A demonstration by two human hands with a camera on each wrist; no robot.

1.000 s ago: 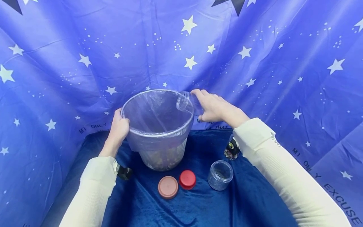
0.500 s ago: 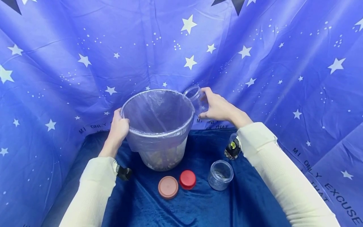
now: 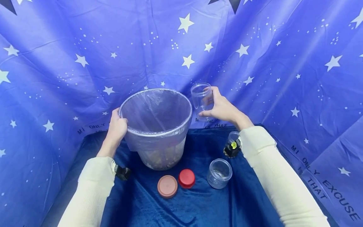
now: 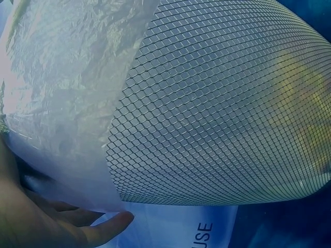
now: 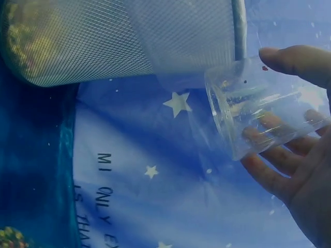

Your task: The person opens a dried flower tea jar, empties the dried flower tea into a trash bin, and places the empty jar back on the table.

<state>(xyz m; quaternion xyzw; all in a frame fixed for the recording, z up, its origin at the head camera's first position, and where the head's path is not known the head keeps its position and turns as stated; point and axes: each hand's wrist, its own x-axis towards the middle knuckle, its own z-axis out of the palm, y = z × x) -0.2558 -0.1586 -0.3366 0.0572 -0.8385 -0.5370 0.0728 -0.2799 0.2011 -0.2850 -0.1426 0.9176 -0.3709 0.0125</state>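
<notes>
A mesh wastebasket (image 3: 181,146) lined with a clear plastic bag (image 4: 77,93) stands at the back of the table, with pale yellowish bits showing through its lower wall. My left hand (image 3: 117,127) grips its rim on the left side, thumb over the edge. To the right of the basket my right hand (image 3: 225,107) holds a clear jar (image 3: 199,102) upright, mouth up and lidless, raised above the cloth. In the right wrist view the fingers and thumb wrap around the jar (image 5: 258,108), and a few small dark and reddish specks cling inside it.
A pink lid (image 3: 167,186) and a red lid (image 3: 186,178) lie on the dark blue cloth (image 3: 141,208). An open clear jar (image 3: 219,173) stands to their right. Behind it, another jar (image 3: 233,136) with dark bits is partly hidden by the right wrist camera. A starry curtain (image 3: 158,47) hangs behind.
My right hand has turned the jar from tipped over the basket's rim to upright and drawn it right, off the rim. The left hand keeps its grip on the basket.
</notes>
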